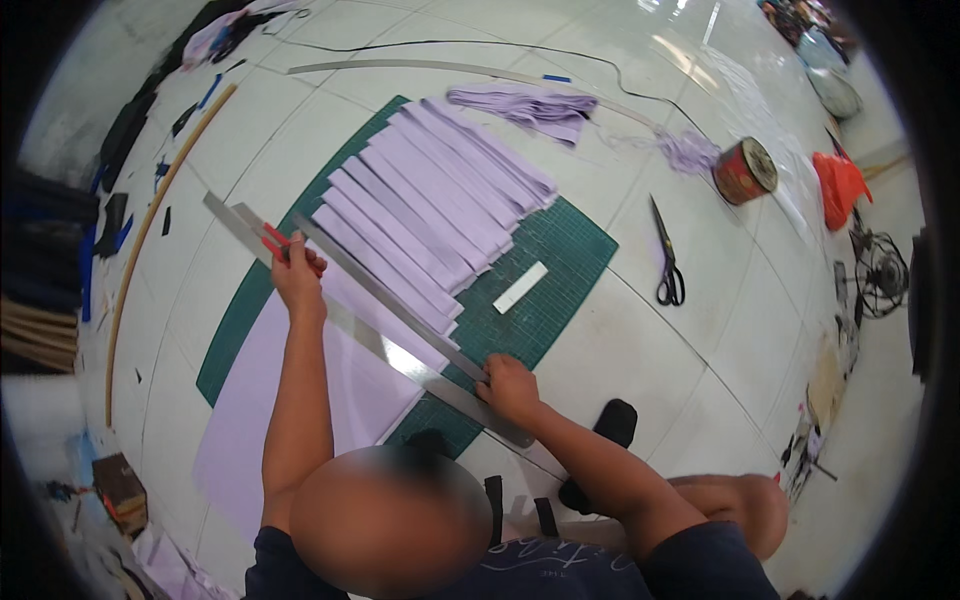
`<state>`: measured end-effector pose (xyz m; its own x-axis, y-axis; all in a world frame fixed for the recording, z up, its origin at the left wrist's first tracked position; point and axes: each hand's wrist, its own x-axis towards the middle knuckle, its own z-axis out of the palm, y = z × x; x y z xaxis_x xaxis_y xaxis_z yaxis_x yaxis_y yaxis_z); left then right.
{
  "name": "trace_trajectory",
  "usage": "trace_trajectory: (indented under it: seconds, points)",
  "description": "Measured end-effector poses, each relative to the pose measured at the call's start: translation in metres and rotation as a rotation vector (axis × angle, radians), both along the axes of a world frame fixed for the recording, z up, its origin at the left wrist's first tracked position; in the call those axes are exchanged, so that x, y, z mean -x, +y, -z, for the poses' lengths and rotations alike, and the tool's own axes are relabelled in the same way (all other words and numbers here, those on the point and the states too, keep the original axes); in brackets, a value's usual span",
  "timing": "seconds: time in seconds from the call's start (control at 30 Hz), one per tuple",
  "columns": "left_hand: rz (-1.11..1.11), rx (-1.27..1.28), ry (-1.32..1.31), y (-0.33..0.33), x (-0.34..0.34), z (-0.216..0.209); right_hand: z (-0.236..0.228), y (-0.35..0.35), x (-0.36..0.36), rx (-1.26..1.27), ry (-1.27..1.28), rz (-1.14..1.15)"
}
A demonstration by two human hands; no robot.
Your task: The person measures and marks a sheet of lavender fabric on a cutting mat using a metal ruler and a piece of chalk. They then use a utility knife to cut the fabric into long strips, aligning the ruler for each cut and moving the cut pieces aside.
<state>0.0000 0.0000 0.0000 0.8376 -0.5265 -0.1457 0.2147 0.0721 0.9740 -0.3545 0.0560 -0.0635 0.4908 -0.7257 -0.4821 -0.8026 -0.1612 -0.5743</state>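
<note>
Head view: the left hand (pixel 299 278) is closed around a red tool (pixel 276 240) near the far end of a narrow ruler (pixel 380 288), whose near end the right hand (pixel 510 388) grips. A wide ruler (pixel 410 367) lies across flat lilac cloth (pixel 300 375) on a green mat (pixel 560 245) on the tiled floor (pixel 650 370). Beyond the narrow ruler, lilac strips (pixel 430 195) overlap in a row; a white bar (pixel 521 288) sits beside them on the mat. Scissors (pixel 663 244) lie right of the mat, and a can (pixel 746 171) stands farther off.
</note>
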Motion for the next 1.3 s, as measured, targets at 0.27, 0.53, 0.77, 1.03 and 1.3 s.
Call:
trace_trajectory:
  seconds: [0.27, 0.53, 0.77, 1.03, 1.3]
  points:
    - [-0.096, 0.047, 0.049, 0.018, 0.005, 0.0, -0.021, 0.023, -0.002, 0.251, -0.332, 0.025]
    - [-0.16, 0.119, 0.094, 0.058, 0.005, -0.01, -0.028, -0.061, -0.011, 0.203, -0.434, 0.395]
    - [0.134, 0.188, 0.443, 0.084, 0.04, 0.015, 0.003, -0.159, 0.071, 0.529, -0.291, 0.87]
    - [0.628, -0.345, 0.082, 0.081, 0.113, 0.048, 0.041, -0.144, 0.127, 0.476, 0.285, 0.902]
    - [0.982, -0.353, 0.3, 0.053, 0.165, 0.06, -0.011, -0.126, 0.024, 0.308, -0.442, 0.302]
